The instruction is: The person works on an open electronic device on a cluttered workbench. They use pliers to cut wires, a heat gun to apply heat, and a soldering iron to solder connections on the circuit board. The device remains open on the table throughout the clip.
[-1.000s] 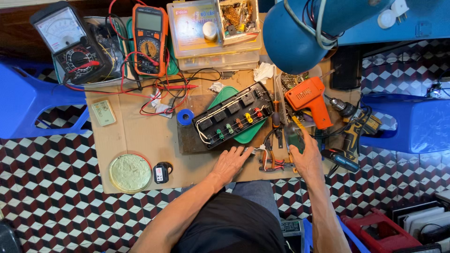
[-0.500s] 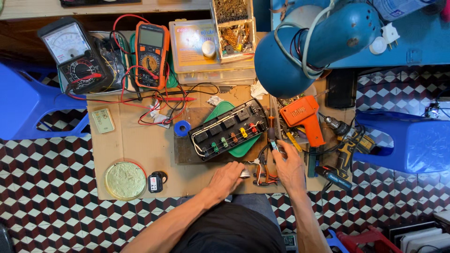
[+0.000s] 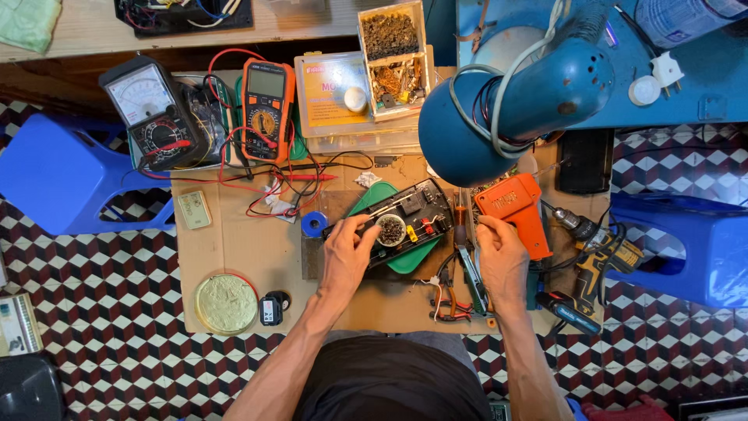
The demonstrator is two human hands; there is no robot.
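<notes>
Cardboard bench: parts box w/ screws.

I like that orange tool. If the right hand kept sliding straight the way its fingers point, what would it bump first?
Most likely the orange soldering gun. The right hand points up the cardboard with its fingertips right at the gun's handle; they may already touch it, though depth is hard to judge from above.

Single head-worn view, looking almost straight down from above the person's lap. Top of frame is the far side of the cardboard-covered counter; bottom edge catches both forearms and the dark shirt. Mid-range framing takes in the whole work surface, checkered floor and blue stools at both sides.
</notes>
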